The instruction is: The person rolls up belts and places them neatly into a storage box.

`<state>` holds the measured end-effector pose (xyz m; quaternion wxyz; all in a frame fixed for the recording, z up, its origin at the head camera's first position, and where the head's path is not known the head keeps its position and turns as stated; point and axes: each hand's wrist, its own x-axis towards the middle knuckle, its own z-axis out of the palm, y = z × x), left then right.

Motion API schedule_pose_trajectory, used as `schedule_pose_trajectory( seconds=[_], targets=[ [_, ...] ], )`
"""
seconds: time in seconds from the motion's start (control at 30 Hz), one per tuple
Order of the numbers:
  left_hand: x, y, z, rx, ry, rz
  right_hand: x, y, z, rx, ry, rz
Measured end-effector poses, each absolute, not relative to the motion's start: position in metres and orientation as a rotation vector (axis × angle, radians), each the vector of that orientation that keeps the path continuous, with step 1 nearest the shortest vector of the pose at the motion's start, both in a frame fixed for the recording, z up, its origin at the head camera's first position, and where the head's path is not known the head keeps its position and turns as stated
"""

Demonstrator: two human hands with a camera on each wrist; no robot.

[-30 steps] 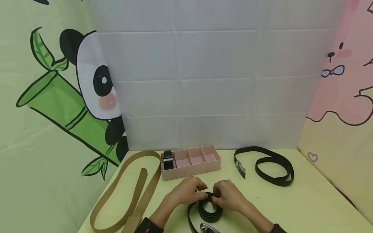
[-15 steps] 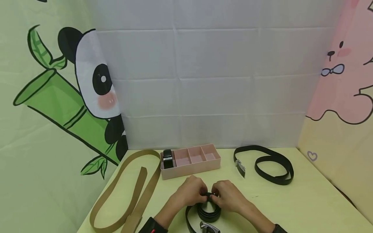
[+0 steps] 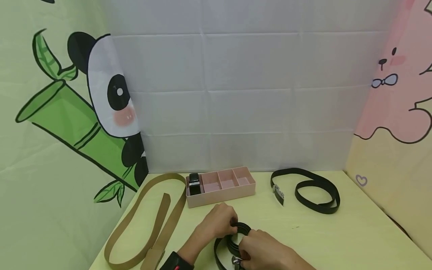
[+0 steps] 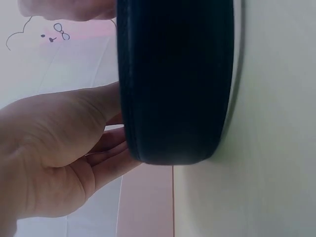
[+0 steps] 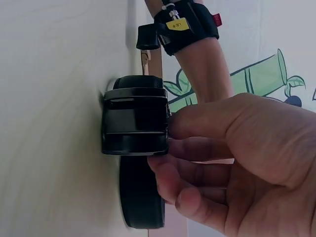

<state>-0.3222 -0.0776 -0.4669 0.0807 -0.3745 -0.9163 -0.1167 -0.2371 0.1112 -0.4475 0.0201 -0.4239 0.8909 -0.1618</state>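
Observation:
A black belt wound into a coil (image 3: 243,227) stands on edge-down turns at the table's front middle, its loose end looping left. My left hand (image 3: 219,221) pinches the coil's far left side; in the left wrist view the coil's dark outer band (image 4: 175,84) hides its fingertips. Lower right, my right hand (image 3: 264,251) holds the belt's metal buckle (image 3: 236,260) between thumb and fingers. From the right wrist, the buckle (image 5: 136,121) sits against the coil, with the strap below it. The right hand covers part of the coil in the head view.
Behind the hands stands a pink divided box (image 3: 221,198), a rolled black belt (image 3: 194,186) in its leftmost compartment. A tan belt (image 3: 164,204) lies loosely looped at left. Another black belt (image 3: 332,191) with a silver buckle lies at back right. Printed cloth walls enclose the table (image 3: 354,232).
My right hand has left the coil's far side and come down toward me onto the buckle. The left hand has closed its pinch on the coil and stayed there.

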Motion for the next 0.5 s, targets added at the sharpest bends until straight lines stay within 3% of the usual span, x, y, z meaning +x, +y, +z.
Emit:
schedule_pose_trajectory(
  seconds=[0.5],
  targets=[
    [-0.326,-0.092,-0.468,-1.199,-2.774,-0.447,-0.274,0.173,-0.444,-0.835,2.779,-0.648]
  ],
)
